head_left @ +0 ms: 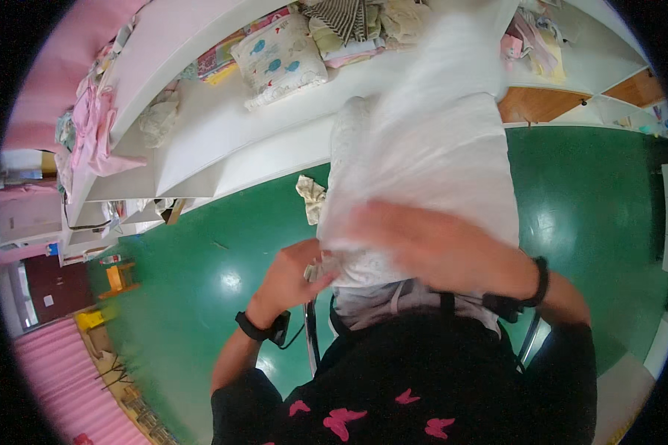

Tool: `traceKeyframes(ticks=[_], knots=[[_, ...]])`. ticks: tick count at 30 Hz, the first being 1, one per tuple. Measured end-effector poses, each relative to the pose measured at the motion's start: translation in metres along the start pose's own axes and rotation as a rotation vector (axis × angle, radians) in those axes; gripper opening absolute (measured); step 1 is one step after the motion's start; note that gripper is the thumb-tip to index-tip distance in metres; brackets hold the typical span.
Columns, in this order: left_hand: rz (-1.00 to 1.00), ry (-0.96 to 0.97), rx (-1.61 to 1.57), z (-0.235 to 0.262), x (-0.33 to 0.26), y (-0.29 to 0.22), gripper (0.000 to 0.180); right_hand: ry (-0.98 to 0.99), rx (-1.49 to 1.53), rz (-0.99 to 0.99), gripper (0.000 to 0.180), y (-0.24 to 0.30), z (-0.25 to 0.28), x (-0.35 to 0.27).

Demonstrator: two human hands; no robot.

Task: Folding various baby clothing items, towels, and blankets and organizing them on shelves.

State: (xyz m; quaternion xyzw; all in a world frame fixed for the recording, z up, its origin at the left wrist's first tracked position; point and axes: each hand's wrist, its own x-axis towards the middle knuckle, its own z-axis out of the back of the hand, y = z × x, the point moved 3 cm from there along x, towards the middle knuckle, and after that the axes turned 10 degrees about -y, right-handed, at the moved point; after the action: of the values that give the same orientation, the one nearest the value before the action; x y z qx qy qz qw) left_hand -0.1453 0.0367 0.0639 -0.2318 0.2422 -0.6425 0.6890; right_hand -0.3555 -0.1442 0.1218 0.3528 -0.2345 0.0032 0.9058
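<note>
White cloth [430, 156] btwn both hands, L hand [293, 274] gripping edge

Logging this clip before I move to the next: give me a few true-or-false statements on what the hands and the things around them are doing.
1. Both hands are on a white cloth. True: the left hand grips the lower edge of the cloth, and the right hand, blurred, lies across it.
2. The floor is red. False: the floor is green.
3. A pillow with blue whales lies on the white shelf. True: the pillow rests on the shelf.
4. Both wrists are bare. False: each wears a black band.
5. A crumpled rag lies on the floor. True: the rag lies left of the cloth.
</note>
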Motion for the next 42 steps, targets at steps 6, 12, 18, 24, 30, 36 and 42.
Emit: traceKeyframes(ticks=[6,12,18,24,30,36,42], knots=[[0.240,-0.269,-0.078,0.011,0.012,0.007,0.086,0.264,0.080,-0.043,0.064,-0.020,-0.042,-0.063],[-0.075,-0.076,0.237,-0.008,0.035,-0.009,0.083,0.137,-0.355,-0.479,0.076,-0.051,0.008,-0.117],[-0.126,-0.282,0.401,-0.003,0.037,0.029,0.070,-0.168,-0.464,-0.566,0.068,-0.066,0.033,-0.149],[-0.102,-0.615,0.395,0.109,0.064,0.006,0.075,-0.262,-0.465,-0.675,0.054,-0.080,0.059,-0.136],[-0.213,-0.794,0.544,0.122,0.023,-0.021,0.034,-0.326,-0.415,-0.517,0.062,-0.059,0.064,-0.128],[-0.055,-0.045,0.344,-0.019,-0.033,-0.001,0.059,-0.203,-0.457,-0.623,0.068,-0.074,0.043,-0.188],[0.041,-0.054,0.364,-0.039,-0.034,-0.009,0.056,-0.174,-0.438,-0.776,0.067,-0.089,0.029,-0.211]])
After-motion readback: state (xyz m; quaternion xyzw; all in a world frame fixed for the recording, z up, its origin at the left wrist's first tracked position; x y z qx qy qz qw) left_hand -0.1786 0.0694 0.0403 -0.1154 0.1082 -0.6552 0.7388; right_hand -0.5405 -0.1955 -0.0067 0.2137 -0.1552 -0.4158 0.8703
